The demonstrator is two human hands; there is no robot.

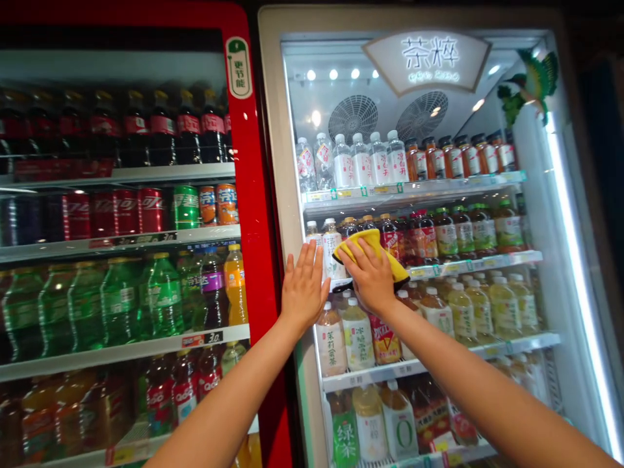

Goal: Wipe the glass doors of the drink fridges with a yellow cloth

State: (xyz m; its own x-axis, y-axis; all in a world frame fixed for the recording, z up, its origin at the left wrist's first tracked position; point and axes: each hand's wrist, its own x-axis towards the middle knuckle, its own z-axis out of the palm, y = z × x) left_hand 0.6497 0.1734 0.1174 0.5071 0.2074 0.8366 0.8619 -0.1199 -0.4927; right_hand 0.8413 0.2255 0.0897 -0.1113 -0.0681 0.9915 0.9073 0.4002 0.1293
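Observation:
My left hand [303, 287] lies flat with its fingers stretched upward, at the left edge of the glass door [468, 221] of the right-hand drinks fridge. To its right, my right hand [371, 276] presses a yellow cleaning cloth [397, 265] with a dark border against the glass. My right fingers spread over the cloth, and part of it folds up above them. Behind the glass near my hands are a white-labelled tea bottle [331, 240] and several dark bottles with red labels. Shelf bottles below are partly hidden by my right forearm.
Left of this fridge stands a red-framed fridge [244, 169] with cola bottles [163, 123], cans [153, 211] and green bottles [164, 296]. The right fridge's beige frame [275, 130] runs beside the red one. A bird decoration [539, 75] is at the upper right.

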